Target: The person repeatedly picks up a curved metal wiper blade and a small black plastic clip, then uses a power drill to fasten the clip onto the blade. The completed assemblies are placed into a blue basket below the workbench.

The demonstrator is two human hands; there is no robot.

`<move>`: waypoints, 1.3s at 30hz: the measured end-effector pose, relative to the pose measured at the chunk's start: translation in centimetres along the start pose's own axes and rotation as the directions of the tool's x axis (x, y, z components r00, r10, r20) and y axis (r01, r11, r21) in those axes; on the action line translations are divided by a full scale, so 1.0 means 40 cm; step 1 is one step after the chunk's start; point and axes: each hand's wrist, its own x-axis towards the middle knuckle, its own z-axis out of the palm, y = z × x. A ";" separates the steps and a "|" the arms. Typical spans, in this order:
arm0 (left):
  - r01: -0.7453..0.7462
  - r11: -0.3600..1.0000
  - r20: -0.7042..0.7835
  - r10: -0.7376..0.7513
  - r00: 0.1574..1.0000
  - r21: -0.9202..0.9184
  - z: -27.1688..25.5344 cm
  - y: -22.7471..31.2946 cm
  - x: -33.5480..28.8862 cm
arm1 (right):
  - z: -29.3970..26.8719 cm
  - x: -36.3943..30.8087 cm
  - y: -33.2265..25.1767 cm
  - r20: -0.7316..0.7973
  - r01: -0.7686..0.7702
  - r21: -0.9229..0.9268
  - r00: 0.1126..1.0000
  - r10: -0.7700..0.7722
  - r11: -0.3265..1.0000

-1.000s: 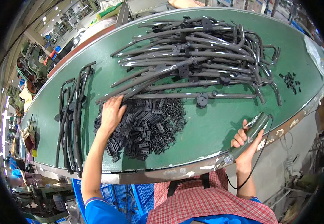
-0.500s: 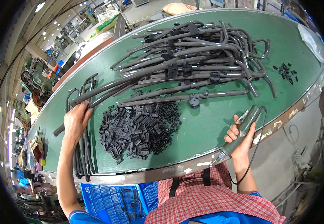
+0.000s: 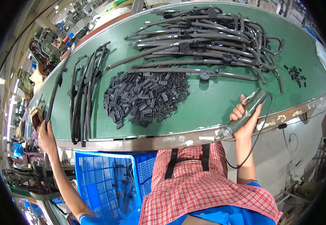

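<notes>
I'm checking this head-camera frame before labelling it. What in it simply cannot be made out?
- Left hand: at the table's left end, grasping a long dark rod; the fisheye rim bends and shrinks it, so the grip is unclear.
- Power tool in the right hand: its tip at the table edge is too small to identify.
- Small black clips: individual shapes too small.
- Blue crate: contents partly hidden by the table edge and the apron.

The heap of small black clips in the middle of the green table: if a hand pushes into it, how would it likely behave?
The heap of small black clips would probably scatter and slide, being many loose pieces. Each looks light. Blocky shapes suggest little rolling on the flat green table.
</notes>
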 end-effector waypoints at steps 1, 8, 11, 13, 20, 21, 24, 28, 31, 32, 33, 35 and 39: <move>0.113 0.980 0.072 -0.102 0.992 -0.166 0.010 -0.009 -0.026 | 0.003 0.003 0.004 0.004 0.000 -0.009 1.000 0.000 1.000; 0.108 0.428 0.262 0.319 0.911 -0.897 0.056 0.527 -0.236 | 0.022 -0.021 0.016 0.051 0.056 -0.153 0.997 -0.049 0.987; 0.050 0.314 0.249 0.634 0.733 -0.948 0.067 0.712 -0.257 | 0.050 -0.059 0.051 0.116 0.013 -0.145 0.993 0.004 0.989; 0.013 0.286 0.221 0.709 0.669 -0.958 0.099 0.765 -0.288 | 0.069 -0.073 0.081 0.130 -0.033 -0.216 0.990 0.062 0.976; -0.024 0.236 0.161 0.733 0.661 -0.971 0.141 0.844 -0.261 | 0.140 0.001 0.201 0.063 -0.156 -0.272 0.982 0.179 0.950; -0.021 0.227 0.157 0.733 0.662 -0.974 0.142 0.846 -0.261 | 0.156 0.016 0.218 -0.045 -0.159 -0.314 0.987 0.153 0.936; 0.005 0.162 0.121 0.715 0.688 -0.987 0.146 0.848 -0.262 | 0.158 0.022 0.238 -0.134 -0.167 -0.412 0.984 0.122 0.896; -0.070 0.188 0.059 0.604 0.795 -0.980 0.162 0.873 -0.206 | 0.147 0.029 0.229 -0.101 -0.198 -0.367 0.980 0.172 0.909; -0.197 0.368 0.079 0.616 0.783 -0.909 0.176 0.937 -0.171 | 0.159 0.027 0.238 -0.120 -0.211 -0.375 0.977 0.179 0.902; -0.227 0.420 0.134 0.673 0.728 -0.879 0.199 0.951 -0.176 | 0.156 0.024 0.240 -0.106 -0.209 -0.363 0.978 0.182 0.908; -0.240 0.421 0.120 0.669 0.734 -0.875 0.205 0.960 -0.174 | 0.146 0.025 0.240 -0.091 -0.200 -0.365 0.980 0.179 0.909; -0.136 0.313 0.081 0.591 0.802 -0.940 0.192 0.950 -0.178 | 0.139 0.018 0.237 -0.123 -0.187 -0.348 0.980 0.153 0.919; 0.255 0.061 0.255 0.448 0.857 -0.965 0.163 0.910 -0.194 | 0.174 0.024 0.235 -0.076 -0.139 -0.345 0.990 0.120 0.928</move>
